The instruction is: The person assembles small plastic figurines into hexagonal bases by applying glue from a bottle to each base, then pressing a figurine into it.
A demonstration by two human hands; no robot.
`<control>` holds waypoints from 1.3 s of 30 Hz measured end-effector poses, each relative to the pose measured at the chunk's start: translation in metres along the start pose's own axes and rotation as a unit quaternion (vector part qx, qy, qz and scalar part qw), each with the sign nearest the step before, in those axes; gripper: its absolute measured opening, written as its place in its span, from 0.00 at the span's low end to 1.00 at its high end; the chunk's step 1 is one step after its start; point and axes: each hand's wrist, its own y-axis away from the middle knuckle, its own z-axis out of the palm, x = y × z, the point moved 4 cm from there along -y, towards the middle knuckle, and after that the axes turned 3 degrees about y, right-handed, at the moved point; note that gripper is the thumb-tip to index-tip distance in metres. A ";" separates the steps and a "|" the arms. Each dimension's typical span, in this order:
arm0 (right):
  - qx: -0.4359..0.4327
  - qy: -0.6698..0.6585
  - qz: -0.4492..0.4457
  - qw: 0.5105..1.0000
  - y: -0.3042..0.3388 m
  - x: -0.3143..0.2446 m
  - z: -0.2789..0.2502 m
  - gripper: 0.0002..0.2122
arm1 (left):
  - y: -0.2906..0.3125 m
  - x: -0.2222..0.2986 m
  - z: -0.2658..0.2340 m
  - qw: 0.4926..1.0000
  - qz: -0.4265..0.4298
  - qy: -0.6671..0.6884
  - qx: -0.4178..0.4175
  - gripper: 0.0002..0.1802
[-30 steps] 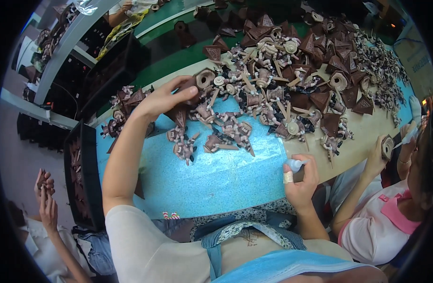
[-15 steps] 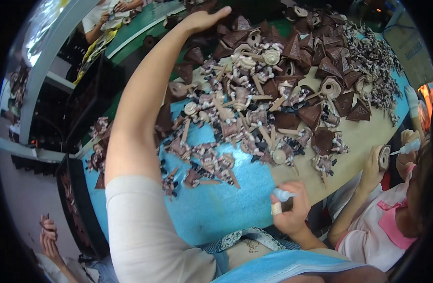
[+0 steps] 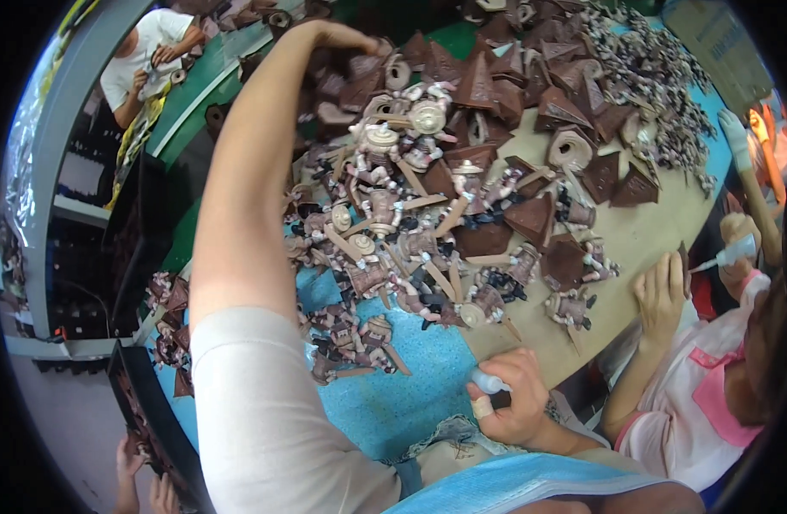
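At the far side of the table my left hand (image 3: 346,38) reaches over the heap, its fingers stretched out and bent down at the brown pyramid-shaped roof pieces (image 3: 363,81). Its thumb is hidden, and I see nothing held in it. Close to my body, my right hand (image 3: 517,398) is wrapped around a small translucent squeeze bottle (image 3: 489,382). A pale strip is wound round one digit of that hand. Between my hands lie many small painted figurines (image 3: 380,210) with round hats and flat wooden-looking sticks.
Small dark figurine parts (image 3: 659,94) are heaped at the far right beside a cardboard box (image 3: 710,43). A co-worker at right (image 3: 685,377) holds a bottle and a piece. Another person (image 3: 149,64) works at far left. A dark tray (image 3: 140,403) stands by the left table edge.
My left hand has come down onto the far heap, its fingers now bent. My right hand keeps the bottle, its tip turned more out of sight. The view has shifted slightly.
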 end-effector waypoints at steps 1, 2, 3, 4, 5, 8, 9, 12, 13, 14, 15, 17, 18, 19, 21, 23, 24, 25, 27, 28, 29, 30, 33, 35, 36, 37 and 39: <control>0.000 -0.011 -0.004 1.000 -0.001 -0.001 0.000 0.17 | 0.012 0.003 -0.003 1.000 -0.002 -0.021 -0.013 0.50; -0.002 -0.023 -0.007 1.000 -0.001 -0.002 0.000 0.16 | 0.029 0.002 -0.005 0.998 -0.026 -0.049 -0.016 0.50; 0.002 -0.023 -0.004 1.000 -0.002 -0.005 -0.001 0.15 | 0.018 -0.019 -0.001 0.999 -0.029 -0.012 -0.035 0.50; 0.015 -0.009 0.004 1.000 0.000 0.001 -0.006 0.15 | 0.043 -0.004 0.011 0.998 -0.058 0.006 0.016 0.50; 0.014 -0.018 0.003 1.000 0.002 0.000 -0.006 0.15 | 0.053 -0.022 0.014 0.999 -0.019 0.035 -0.009 0.52; 0.020 -0.022 0.011 1.000 0.003 -0.001 -0.005 0.13 | 0.081 -0.064 0.018 0.987 -0.130 0.091 0.027 0.52; 0.021 -0.016 -0.001 1.000 0.002 -0.004 -0.004 0.13 | 0.087 -0.076 0.017 0.993 -0.097 0.069 0.025 0.49; 0.014 -0.011 -0.018 1.000 0.003 -0.004 -0.001 0.13 | 0.127 -0.073 0.025 0.996 -0.034 0.081 0.002 0.38; 0.019 -0.007 -0.007 1.000 0.003 -0.003 -0.002 0.13 | 0.146 -0.061 0.025 0.995 0.001 0.100 0.011 0.34; 0.022 -0.003 0.003 1.000 0.006 -0.002 -0.002 0.13 | 0.160 -0.053 0.029 0.992 0.035 0.119 0.020 0.29; 0.022 -0.015 0.025 0.999 0.008 -0.003 0.000 0.13 | 0.175 -0.049 0.032 0.991 0.064 0.108 0.049 0.24; 0.018 -0.018 0.023 0.999 0.010 -0.004 0.002 0.13 | 0.192 -0.047 0.036 0.977 0.159 0.104 0.094 0.18; 0.029 -0.012 0.029 0.999 0.011 -0.004 0.001 0.13 | 0.203 -0.056 0.038 0.974 0.144 0.126 0.124 0.17; 0.026 -0.011 0.027 0.999 0.010 -0.004 0.002 0.13 | 0.212 -0.060 0.044 0.967 0.145 0.159 0.139 0.17; 0.020 -0.011 0.022 1.000 0.008 -0.006 0.005 0.13 | 0.233 -0.067 0.056 0.956 0.133 0.189 0.179 0.18; 0.015 -0.009 0.017 1.000 0.007 -0.008 0.005 0.12 | 0.268 -0.067 0.070 0.923 0.189 0.082 0.326 0.19; 0.018 -0.009 0.018 1.000 0.007 -0.009 0.006 0.12 | 0.283 -0.069 0.078 0.915 0.182 0.052 0.357 0.17; 0.020 -0.007 0.018 1.000 0.007 -0.010 0.006 0.12 | 0.293 -0.075 0.086 0.913 0.177 0.066 0.363 0.16; 0.014 -0.007 0.020 1.000 0.008 -0.011 0.005 0.11 | 0.305 -0.094 0.099 0.919 0.179 0.093 0.340 0.17; 0.012 -0.006 0.026 1.000 0.008 -0.010 0.005 0.11 | 0.313 -0.100 0.098 0.918 0.174 0.092 0.343 0.17; 0.009 -0.009 0.023 1.000 0.008 -0.010 0.005 0.11 | 0.317 -0.105 0.100 0.930 0.185 0.180 0.260 0.17; 0.009 -0.006 0.028 1.000 0.008 -0.009 0.004 0.11 | 0.321 -0.108 0.101 0.928 0.194 0.265 0.174 0.17; 0.008 -0.004 0.029 1.000 0.009 -0.009 0.003 0.10 | 0.316 -0.130 0.076 0.892 0.177 0.364 0.200 0.20; 0.013 -0.007 0.023 1.000 0.008 -0.011 0.005 0.10 | 0.289 -0.154 0.057 0.873 0.128 0.404 0.240 0.22; 0.020 0.001 0.024 1.000 0.008 -0.011 0.006 0.10 | 0.265 -0.171 0.051 0.876 0.087 0.363 0.306 0.25; 0.029 0.011 0.026 0.999 0.008 -0.011 0.005 0.10 | 0.237 -0.183 0.048 0.887 0.068 0.291 0.353 0.28; 0.026 0.004 0.018 1.000 0.007 -0.017 0.006 0.10 | 0.186 -0.222 0.043 0.898 0.018 0.164 0.408 0.49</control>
